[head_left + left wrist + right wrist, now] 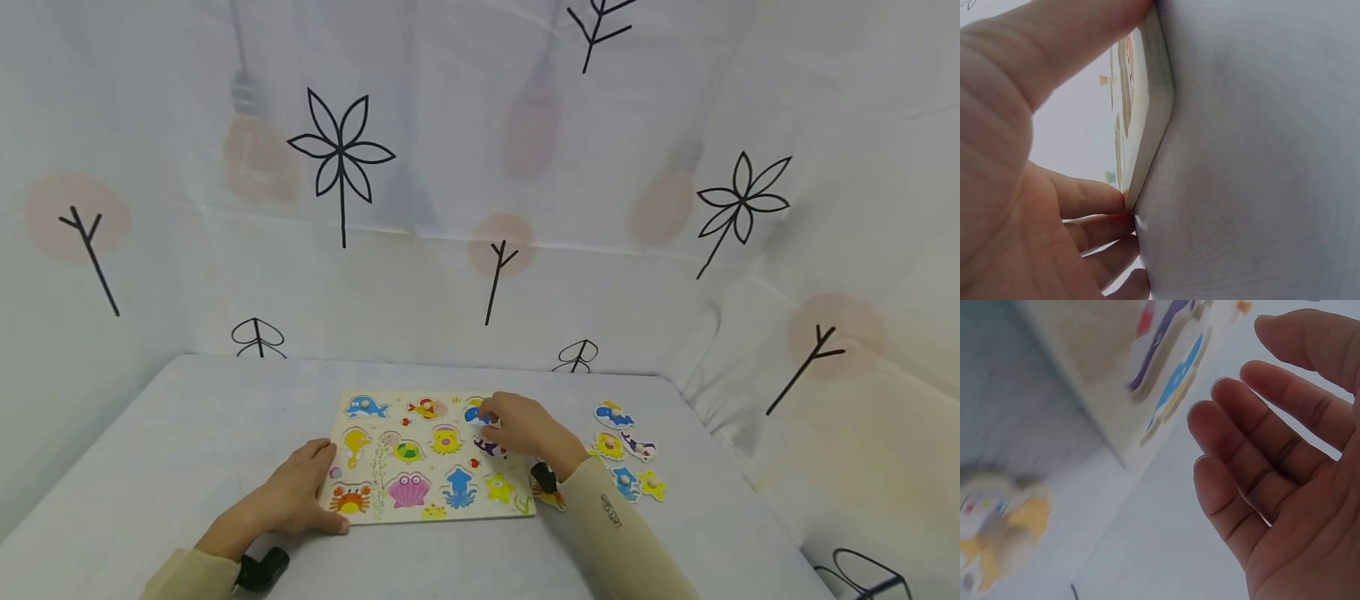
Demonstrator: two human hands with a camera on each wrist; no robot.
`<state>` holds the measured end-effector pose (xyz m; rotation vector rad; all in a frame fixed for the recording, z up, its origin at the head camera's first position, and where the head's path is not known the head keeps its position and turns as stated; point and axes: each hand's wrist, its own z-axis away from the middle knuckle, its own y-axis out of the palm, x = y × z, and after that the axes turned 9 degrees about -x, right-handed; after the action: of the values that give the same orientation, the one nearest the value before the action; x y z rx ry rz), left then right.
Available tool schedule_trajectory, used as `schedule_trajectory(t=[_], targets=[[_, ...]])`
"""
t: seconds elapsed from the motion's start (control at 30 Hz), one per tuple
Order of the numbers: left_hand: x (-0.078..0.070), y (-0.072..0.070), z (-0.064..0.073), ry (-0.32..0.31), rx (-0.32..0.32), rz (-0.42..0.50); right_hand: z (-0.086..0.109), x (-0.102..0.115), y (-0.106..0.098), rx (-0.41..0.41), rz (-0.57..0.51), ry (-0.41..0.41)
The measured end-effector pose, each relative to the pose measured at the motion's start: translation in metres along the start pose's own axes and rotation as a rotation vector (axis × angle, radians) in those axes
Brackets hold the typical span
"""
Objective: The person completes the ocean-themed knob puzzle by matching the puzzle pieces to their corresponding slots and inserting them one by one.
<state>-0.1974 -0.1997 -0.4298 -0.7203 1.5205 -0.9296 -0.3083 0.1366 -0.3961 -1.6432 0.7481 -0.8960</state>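
Observation:
A wooden puzzle board [378, 512] with colourful sea-animal shapes lies flat before me. At its near left corner is my left hand [296, 492]; its thumb touches the near edge and its fingertips rest against the left edge, holding the corner between them. My right hand [521, 425] hovers over the upper right part, beside a blue whale shape [474, 414] and a purple-and-white fish shape [491, 447], partly covering both. In the right wrist view its fingers [1260, 440] are loosely bent, apart from the thumb, with nothing between them.
To the board's right lie loose pieces: a blue whale piece [613, 415], a yellow octopus piece [608, 447], a purple-and-white fish piece [638, 447], a blue piece [626, 483] and a yellow star piece [652, 485]. An orange piece [551, 497] lies partly under the right wrist.

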Motion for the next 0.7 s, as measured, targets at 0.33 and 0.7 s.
schedule_trajectory(t=[0.33,0.7], targets=[[-0.001,-0.003,0.003,0.014,-0.004,0.001,0.019,-0.023,-0.002,0.012,-0.033,0.097],[0.0,-0.001,0.001,0.015,0.003,0.005,0.029,-0.052,-0.012,-0.051,-0.008,0.194]])
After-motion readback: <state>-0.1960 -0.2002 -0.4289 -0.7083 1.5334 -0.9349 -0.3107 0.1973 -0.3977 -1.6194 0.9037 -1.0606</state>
